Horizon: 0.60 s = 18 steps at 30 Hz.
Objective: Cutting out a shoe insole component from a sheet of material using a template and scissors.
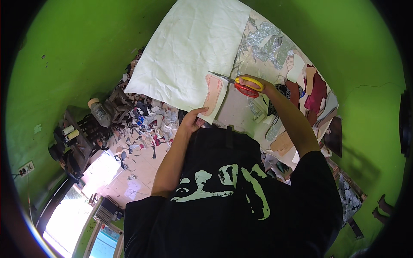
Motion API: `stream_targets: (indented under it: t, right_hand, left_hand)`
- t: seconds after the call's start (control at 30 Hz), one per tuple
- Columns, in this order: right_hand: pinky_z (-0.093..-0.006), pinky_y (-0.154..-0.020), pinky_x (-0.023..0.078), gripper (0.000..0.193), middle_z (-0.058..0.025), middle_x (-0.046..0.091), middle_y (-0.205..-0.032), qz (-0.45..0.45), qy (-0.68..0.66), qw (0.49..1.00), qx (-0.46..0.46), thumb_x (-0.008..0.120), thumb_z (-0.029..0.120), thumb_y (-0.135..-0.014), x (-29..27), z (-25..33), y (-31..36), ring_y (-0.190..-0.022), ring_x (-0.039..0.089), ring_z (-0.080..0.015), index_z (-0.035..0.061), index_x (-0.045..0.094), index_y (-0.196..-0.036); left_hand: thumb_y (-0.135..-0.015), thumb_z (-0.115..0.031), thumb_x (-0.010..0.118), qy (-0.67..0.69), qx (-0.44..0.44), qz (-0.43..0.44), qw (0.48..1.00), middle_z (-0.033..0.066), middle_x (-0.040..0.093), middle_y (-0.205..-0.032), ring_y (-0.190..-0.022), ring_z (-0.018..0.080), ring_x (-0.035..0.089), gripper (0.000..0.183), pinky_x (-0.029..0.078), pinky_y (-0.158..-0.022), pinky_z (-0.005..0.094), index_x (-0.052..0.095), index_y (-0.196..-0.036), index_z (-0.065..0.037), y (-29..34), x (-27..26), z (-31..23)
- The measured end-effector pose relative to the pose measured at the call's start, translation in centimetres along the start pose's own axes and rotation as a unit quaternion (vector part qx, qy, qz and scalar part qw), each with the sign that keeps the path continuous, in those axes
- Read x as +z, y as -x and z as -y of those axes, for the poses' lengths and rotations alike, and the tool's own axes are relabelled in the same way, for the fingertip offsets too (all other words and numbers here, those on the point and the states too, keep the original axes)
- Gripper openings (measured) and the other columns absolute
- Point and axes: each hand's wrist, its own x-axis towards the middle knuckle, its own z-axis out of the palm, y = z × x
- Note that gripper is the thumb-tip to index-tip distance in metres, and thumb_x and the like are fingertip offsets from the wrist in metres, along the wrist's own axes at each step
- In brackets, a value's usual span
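A large white sheet (189, 47) of fabric-like material covers the far part of the table and hangs over its near left edge. On its near right corner lies a peach-coloured, elongated template (212, 92) with handwriting and a reddish outline. My left hand (193, 120) grips the near edge of the sheet, with the thumb on top by the template's lower end. My right hand (259, 85) is closed round scissors (248, 87) with one yellow and one red handle loop. Their blades point left across the sheet, just beyond the template's far end. I cannot tell how far the blades are apart.
Silvery scraps (269, 41) lie at the table's far right. Maroon pieces (317, 92) and tan cut pieces (282, 144) pile along its right side. Many offcuts (146, 120) litter the floor at left, near a clear jar (100, 112) and thread spools (71, 135). Green walls surround the table.
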Motion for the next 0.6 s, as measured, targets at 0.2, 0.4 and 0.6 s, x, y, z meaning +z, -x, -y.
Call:
stream_targets:
  t: [0.2,0.4,0.6]
  right_hand:
    - [-0.0205,-0.036,0.036,0.038,0.0024,0.050,-0.057,0.035,0.017,0.999,0.022,0.059,0.043,-0.096,1.4,3.5,1.1,-0.042,0.046,-0.0052,0.0071,0.053,-0.083]
    - [-0.0208,-0.034,0.034,0.041,0.0023,0.046,-0.054,0.028,0.017,0.999,0.029,0.054,0.046,-0.100,2.1,4.0,0.6,-0.038,0.043,-0.0055,0.0081,0.050,-0.086]
    - [-0.0217,-0.047,0.040,0.044,0.0017,0.051,-0.065,0.056,0.051,0.997,0.030,0.050,0.052,-0.100,1.3,2.8,-1.8,-0.051,0.048,-0.0056,0.0107,0.049,-0.087]
  left_hand:
    - [-0.084,-0.006,0.074,0.003,0.005,-0.003,1.000,0.0072,0.071,-0.095,-0.077,0.0140,0.071,0.024,0.059,-0.066,0.0216,0.064,-0.105,-0.002,0.1,0.0,0.3]
    - [-0.084,-0.006,0.074,0.008,0.003,-0.002,1.000,0.0069,0.070,-0.096,-0.079,0.0139,0.070,0.025,0.060,-0.068,0.0225,0.063,-0.105,-0.001,-0.1,-0.8,0.4]
    - [-0.084,-0.005,0.074,0.009,-0.004,0.005,1.000,0.0069,0.070,-0.096,-0.080,0.0146,0.070,0.025,0.060,-0.069,0.0235,0.063,-0.106,-0.002,0.0,-0.5,0.5]
